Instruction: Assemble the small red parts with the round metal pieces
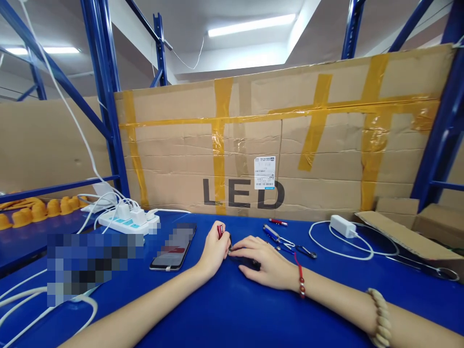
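My left hand (214, 249) is closed, its fingers wrapped round a small red object (220, 231) that is mostly hidden; I cannot tell its kind. My right hand (261, 258) lies low over the table with its fingers stretched out and apart, the fingertips close to my left thumb. Under the right fingers a small dark object (251, 263) shows in part, too covered to name. Just beyond the right hand lie tools with blue handles (271, 232), scissors-like metal loops (311, 252) and a red pen-like stick (278, 222).
A phone (173, 249) lies left of my hands. Further left, a white power strip (126, 223) bristles with plugs and cables. A white charger (342, 225) with its looped cord and an open cardboard box (435, 227) are at right. Taped cardboard (181, 159) walls the blue table's back.
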{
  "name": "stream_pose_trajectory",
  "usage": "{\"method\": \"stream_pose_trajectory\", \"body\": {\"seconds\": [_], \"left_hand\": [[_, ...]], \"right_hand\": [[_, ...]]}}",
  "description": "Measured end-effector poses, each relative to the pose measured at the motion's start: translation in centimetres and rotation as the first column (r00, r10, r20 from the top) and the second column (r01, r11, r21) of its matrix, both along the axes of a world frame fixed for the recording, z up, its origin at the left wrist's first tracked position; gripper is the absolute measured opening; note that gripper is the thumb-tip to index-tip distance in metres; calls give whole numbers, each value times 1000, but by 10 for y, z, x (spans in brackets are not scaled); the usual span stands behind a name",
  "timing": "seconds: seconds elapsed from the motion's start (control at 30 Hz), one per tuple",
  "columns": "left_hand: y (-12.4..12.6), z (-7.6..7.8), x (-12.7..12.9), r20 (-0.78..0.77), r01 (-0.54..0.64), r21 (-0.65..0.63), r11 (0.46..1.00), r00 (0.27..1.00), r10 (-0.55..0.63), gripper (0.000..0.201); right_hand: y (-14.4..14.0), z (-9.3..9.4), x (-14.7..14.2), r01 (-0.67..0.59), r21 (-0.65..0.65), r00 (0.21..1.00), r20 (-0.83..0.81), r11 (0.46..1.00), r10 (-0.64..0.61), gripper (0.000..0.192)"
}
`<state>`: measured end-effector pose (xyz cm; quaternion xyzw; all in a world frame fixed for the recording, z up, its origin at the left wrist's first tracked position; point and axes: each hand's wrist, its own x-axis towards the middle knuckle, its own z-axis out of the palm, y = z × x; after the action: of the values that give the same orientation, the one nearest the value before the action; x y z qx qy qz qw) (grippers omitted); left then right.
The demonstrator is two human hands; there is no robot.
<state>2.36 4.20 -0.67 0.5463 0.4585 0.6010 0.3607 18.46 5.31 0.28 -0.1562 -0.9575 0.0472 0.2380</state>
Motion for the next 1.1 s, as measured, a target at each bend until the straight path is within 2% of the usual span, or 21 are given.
{"method": "stream_pose_trajectory", "body": {"seconds": [0.27,0.47,0.73,0.9,1.1], "left_hand": [[0,-1,0,-8,14,3,1000,1000,-14,10],[-2,3,-1,23,-69,-14,997,997,70,9],[-4,7,2,56,-21,-40,999,998,23,10],[-1,3,1,47,-18,1,1000,999,18,11],[1,0,0,61,0,-1,1000,998,0,12]], "right_hand": [[0,0,1,1,-22,1000,14,1000,-1,31],[3,2,1,-63,-42,996,58,997,66,40],[5,-4,1,-7,-33,1000,-14,999,6,33],[5,-4,1,-11,-40,999,36,999,12,37],[5,-4,2,2,-41,999,46,999,0,29]]}}
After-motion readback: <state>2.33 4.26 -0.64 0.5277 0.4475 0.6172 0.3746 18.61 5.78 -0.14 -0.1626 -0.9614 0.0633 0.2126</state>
